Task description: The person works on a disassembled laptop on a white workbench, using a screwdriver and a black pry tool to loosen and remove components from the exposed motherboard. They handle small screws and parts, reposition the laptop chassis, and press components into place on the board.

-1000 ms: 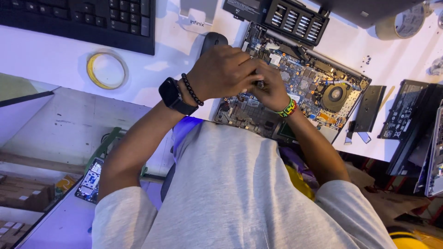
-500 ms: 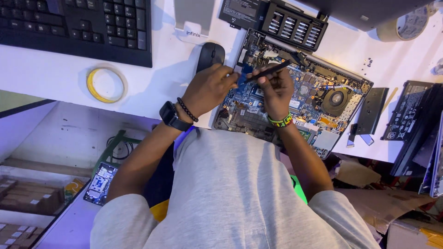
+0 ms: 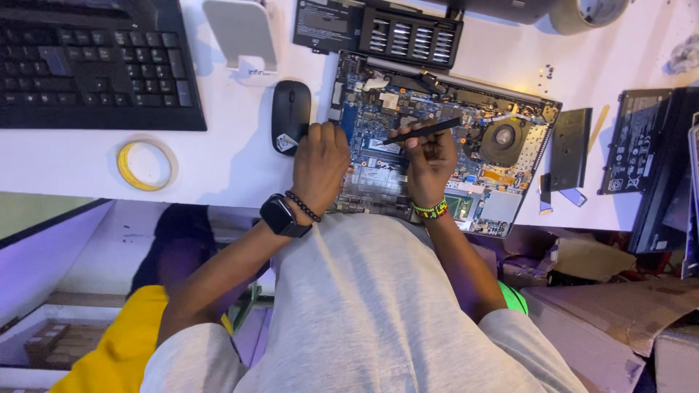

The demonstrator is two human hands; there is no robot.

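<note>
One desk: your white table [image 3: 233, 167] fills the frame's upper half.
Laptop: opened laptop base [image 3: 444, 145], upper centre.
Keyboard: black keyboard [image 3: 87, 65], upper left.
Left hand [image 3: 320, 164]: fingers curled, pressing the laptop's left edge.
Right hand [image 3: 431, 161]: clasps black tool [image 3: 426, 130] over the board.

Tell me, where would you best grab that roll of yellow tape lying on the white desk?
Take the roll of yellow tape by its rim, one finger inside the open centre and the thumb outside, coming straight down from above. It lies flat on the white desk, so the ring faces up and its side wall sits low, with bare desk all round it.
</note>
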